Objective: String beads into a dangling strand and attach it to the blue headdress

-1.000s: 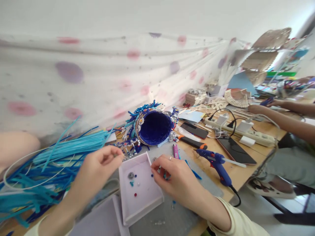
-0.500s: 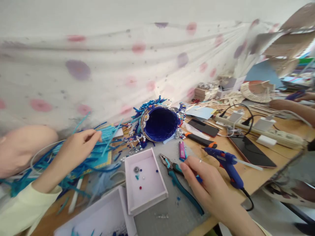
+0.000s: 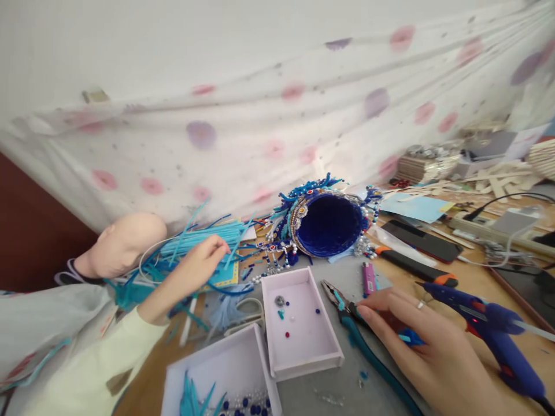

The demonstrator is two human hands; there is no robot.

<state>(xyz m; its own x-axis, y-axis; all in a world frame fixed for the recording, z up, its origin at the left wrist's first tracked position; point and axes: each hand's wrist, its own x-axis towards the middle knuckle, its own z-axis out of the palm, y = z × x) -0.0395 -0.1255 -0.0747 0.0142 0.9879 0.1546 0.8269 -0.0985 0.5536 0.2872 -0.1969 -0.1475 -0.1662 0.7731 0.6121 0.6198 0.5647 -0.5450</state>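
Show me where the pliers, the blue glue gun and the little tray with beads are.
pliers [image 3: 336, 296]: head view, on the metal jaws beside the right hand's fingertips.
blue glue gun [image 3: 494, 320]: head view, on its body.
tray with beads [image 3: 303, 352]: head view, on its bare floor.

Head view, down over cluttered table
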